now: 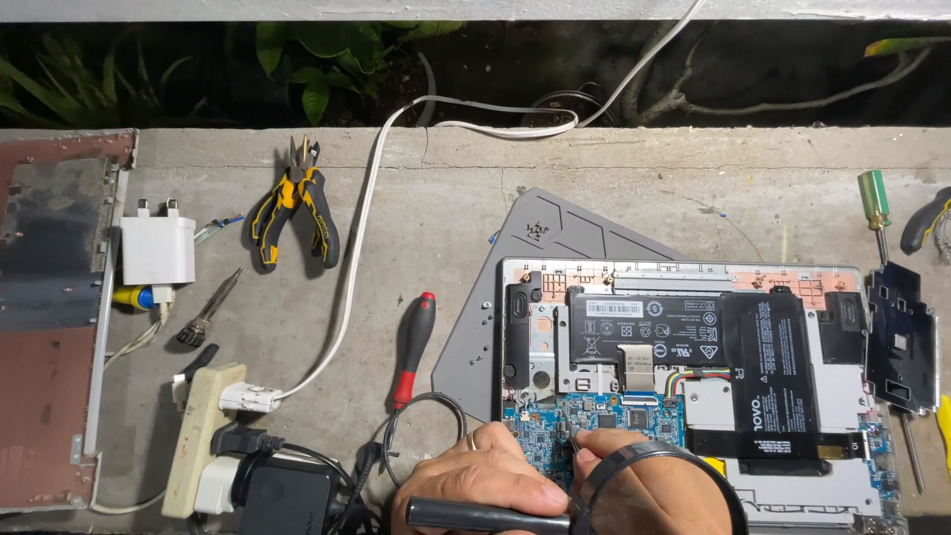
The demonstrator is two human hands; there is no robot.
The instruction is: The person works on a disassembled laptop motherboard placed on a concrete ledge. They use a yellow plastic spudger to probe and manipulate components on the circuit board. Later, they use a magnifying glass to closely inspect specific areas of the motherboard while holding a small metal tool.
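An opened laptop (842, 396) lies base up on a concrete ledge, showing its black battery (693, 337) and blue circuit board (614, 416). Its grey bottom cover (475, 347) lies partly under it. My left hand (475, 481) rests at the board's lower left edge, curled over a black cylindrical tool handle (475, 516). My right hand (654, 490) is beside it, fingertips pressed together on the board. A thin black cable loop (693, 458) arcs over that hand. What the right fingers pinch is hidden.
A red-handled screwdriver (411, 347), yellow-black pliers (292, 203), a white plug adapter (157, 248), a power strip (198, 436) with a white cord and a black charger (287, 495) lie left. A green screwdriver (874, 203) and a black metal plate (901, 337) lie right. Plants grow behind the ledge.
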